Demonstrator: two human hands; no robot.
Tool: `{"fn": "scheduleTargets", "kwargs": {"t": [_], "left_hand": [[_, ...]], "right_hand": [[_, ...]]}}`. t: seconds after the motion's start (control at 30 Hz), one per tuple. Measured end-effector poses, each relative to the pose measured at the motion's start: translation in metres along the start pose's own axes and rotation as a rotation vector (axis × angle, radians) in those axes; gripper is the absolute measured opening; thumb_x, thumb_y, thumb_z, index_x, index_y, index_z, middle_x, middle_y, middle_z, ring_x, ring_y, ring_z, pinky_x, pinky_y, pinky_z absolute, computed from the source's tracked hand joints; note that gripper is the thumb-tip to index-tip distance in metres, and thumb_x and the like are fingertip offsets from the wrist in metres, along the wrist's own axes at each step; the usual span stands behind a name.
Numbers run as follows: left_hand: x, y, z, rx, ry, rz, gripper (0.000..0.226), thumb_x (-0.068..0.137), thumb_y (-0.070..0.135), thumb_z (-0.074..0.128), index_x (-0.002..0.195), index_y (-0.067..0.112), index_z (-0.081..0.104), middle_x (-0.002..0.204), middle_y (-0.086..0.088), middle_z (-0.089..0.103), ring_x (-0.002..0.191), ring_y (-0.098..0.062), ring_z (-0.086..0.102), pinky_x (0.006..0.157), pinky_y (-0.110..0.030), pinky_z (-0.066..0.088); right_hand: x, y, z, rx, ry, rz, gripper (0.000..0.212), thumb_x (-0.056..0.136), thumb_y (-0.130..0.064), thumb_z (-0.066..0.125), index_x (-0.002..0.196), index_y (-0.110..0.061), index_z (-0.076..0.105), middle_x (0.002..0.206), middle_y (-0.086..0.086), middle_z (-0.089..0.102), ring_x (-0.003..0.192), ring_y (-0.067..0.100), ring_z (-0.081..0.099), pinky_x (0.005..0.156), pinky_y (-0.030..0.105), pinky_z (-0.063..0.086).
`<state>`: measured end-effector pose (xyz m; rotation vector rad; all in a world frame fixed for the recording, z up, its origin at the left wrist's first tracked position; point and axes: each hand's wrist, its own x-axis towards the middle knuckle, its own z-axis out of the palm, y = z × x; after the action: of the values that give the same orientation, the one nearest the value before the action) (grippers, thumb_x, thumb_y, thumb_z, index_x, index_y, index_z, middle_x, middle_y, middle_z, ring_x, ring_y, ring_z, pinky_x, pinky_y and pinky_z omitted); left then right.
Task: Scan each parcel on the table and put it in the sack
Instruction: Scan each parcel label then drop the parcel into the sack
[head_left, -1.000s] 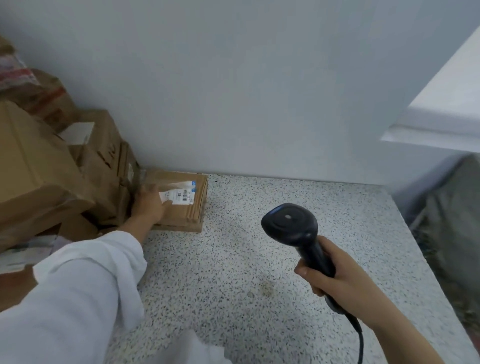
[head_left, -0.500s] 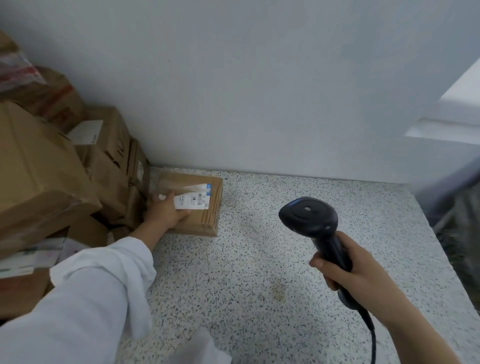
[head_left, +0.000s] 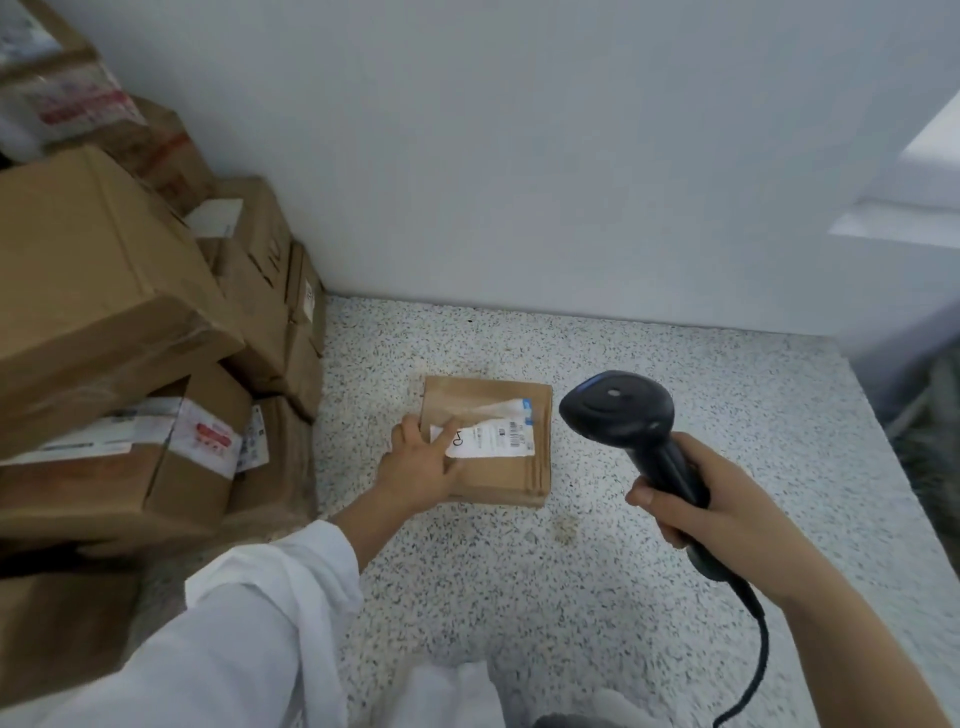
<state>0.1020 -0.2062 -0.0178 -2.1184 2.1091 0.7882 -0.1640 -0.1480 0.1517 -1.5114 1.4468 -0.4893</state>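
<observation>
The left hand (head_left: 421, 467) lies flat-fingered on a small parcel (head_left: 498, 480); the right hand (head_left: 719, 514) grips a barcode scanner (head_left: 618, 410). Leftward, stacked cartons (head_left: 104, 291) crowd the desk (head_left: 519, 597).

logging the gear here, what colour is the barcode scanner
The barcode scanner is black, with a small blue patch at its nose; head view.

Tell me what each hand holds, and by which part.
Right hand grips the scanner by its handle. Left hand holds nothing; its fingers press on the parcel, near its left edge.

Loose white left sleeve (head_left: 249, 623)
</observation>
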Motion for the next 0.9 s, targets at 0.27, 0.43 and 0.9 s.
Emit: {"fn": "scheduleTargets", "kwargs": {"t": [0.27,0.43,0.9], "left_hand": [[-0.026,0.019,0.013,-0.143,-0.187,0.250,0.061,0.098,0.021,0.045,0.149,0.038,0.018,0.154,-0.005,-0.003,0.142,-0.024,0.009,0.111,-0.040,0.031],[-0.040,0.023,0.024,-0.532,-0.038,0.123,0.067,0.093,0.008,0.054,0.146,0.012,0.014,0.150,-0.009,0.026,0.135,-0.023,0.032,0.109,-0.033,0.030],[-0.039,0.025,0.025,-0.522,-0.037,0.090,0.066,0.091,0.004,0.055,0.145,0.010,0.017,0.146,-0.008,0.036,0.133,-0.023,0.037,0.109,-0.040,0.035]], "right_hand": [[-0.033,0.024,-0.014,-0.138,-0.186,0.060,0.022,0.081,-0.030,0.070,0.091,-0.043,0.056,0.070,0.004,0.059,0.054,0.015,0.053,0.055,0.042,0.048],[-0.051,0.040,-0.015,-0.155,-0.239,0.096,0.023,0.079,-0.029,0.068,0.091,-0.044,0.056,0.064,-0.003,0.057,0.053,0.014,0.053,0.055,0.038,0.047],[-0.068,0.045,-0.018,-0.297,-0.210,0.068,0.028,0.083,-0.009,0.065,0.087,-0.034,0.053,0.064,-0.004,0.054,0.048,0.000,0.050,0.048,0.016,0.041]]}}
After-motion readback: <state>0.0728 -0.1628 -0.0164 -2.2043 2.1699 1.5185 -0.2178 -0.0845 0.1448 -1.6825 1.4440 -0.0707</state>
